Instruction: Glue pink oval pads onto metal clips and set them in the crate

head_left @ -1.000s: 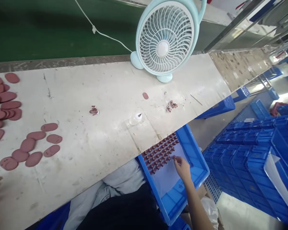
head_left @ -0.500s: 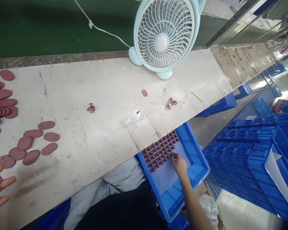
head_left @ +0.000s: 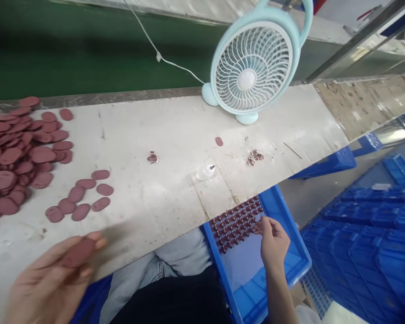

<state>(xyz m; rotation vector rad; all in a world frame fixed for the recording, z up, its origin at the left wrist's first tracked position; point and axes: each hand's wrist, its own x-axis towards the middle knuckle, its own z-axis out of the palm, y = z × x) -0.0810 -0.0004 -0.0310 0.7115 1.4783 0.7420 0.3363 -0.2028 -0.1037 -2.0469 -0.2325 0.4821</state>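
Note:
In the lower left, my left hand grips a flat, dark reddish-brown oval piece between thumb and fingers, above the table's front edge. My right hand reaches into a blue plastic crate. Its fingers are curled together at the end of the rows of small dark-red parts with shiny tops; whatever is between the fingertips is too small to make out. These parts stand on a whitish sheet in the crate.
A heap of oval pieces covers the table's left end, with several loose ones nearby. A small clear bottle lies mid-table, and a light-blue fan stands behind. Scraps dot the table. Blue crates are stacked at right.
My left hand has come rightward from the left edge with an oval piece in it. My right hand stays at the rows of parts in the crate. The view has shifted left.

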